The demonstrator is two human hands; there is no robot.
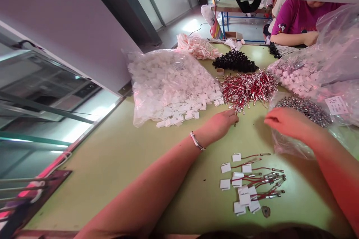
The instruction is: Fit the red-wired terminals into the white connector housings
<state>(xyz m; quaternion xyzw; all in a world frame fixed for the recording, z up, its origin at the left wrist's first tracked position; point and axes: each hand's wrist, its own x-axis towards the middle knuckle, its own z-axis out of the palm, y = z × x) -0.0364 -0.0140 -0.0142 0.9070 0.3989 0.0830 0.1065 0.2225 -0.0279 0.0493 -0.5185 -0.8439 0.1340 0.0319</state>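
My left hand [220, 126] is closed in a pinch at the near edge of a pile of red wires [249, 86] with metal end terminals. A small wire end pokes out below its fingertips. To the right, my right hand [288, 122] hovers by an open clear bag of small metal parts [305, 109]. Its fingers are curled together, and whatever they may hold is hidden. Nearer to me lies a loose group of white plastic housings [244, 198], each on a red wire with a metal and glass-like piece at its far end.
A large clear bag of white housings [174, 82] spills onto the green table [117, 179]. Behind are black parts [235, 61], pale pink-tipped wires [196, 46] and a tape roll [220, 71]. Another bag [297, 76] stands right. Across the table sits a person in purple [300, 18].
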